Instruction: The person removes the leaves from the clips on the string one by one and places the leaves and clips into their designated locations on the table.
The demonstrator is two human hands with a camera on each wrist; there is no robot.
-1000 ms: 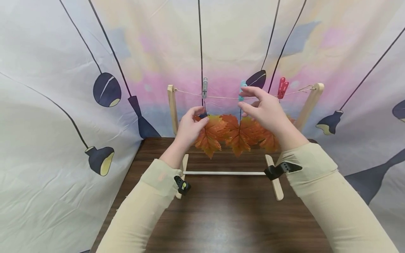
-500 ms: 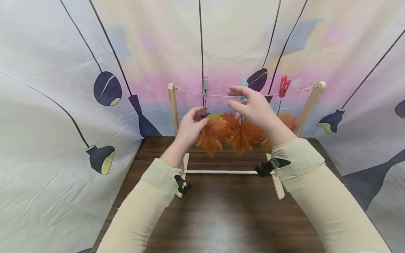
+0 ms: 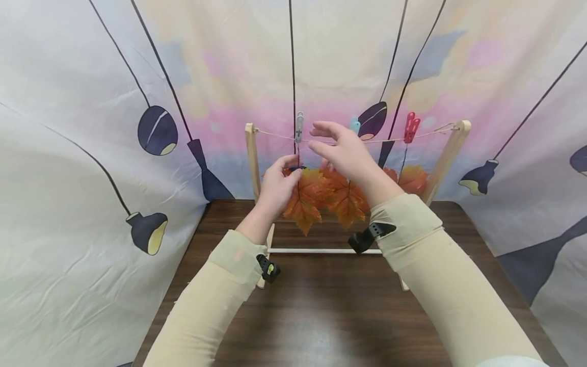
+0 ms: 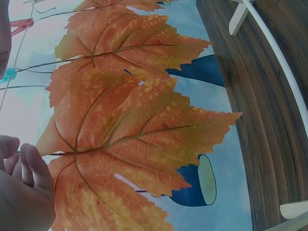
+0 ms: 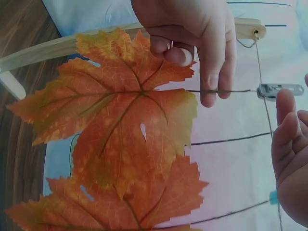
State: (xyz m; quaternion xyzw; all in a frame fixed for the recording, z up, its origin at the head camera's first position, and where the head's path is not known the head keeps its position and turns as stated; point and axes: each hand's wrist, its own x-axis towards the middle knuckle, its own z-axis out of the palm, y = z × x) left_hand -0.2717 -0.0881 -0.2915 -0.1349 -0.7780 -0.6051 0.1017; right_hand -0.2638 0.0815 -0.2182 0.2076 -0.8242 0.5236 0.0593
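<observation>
My left hand [image 3: 277, 184] pinches the thin dark stem of the leftmost orange artificial maple leaf [image 3: 303, 201], just below the line. A grey clothespin [image 3: 299, 127] clips that stem to the string, as the right wrist view also shows, with the clothespin [image 5: 280, 90] beside my right fingers. My right hand [image 3: 346, 153] is raised right of the grey clothespin, thumb and fingers apart, holding nothing. Behind it, a light blue clothespin [image 3: 354, 125] is partly hidden; the middle maple leaf [image 3: 347, 201] hangs below. A red clothespin [image 3: 411, 127] holds the right leaf [image 3: 412, 179].
The string [image 3: 275, 134] runs between two wooden posts [image 3: 451, 153] of a stand. A white rod [image 3: 316, 251] joins the stand's feet low down, over the dark wooden table [image 3: 316, 306]. A printed cloth [image 3: 339, 61] with painted lamps hangs close behind.
My right hand has moved left along the string, from the light blue clothespin to near the grey one. The left hand has stayed at the left leaf's stem.
</observation>
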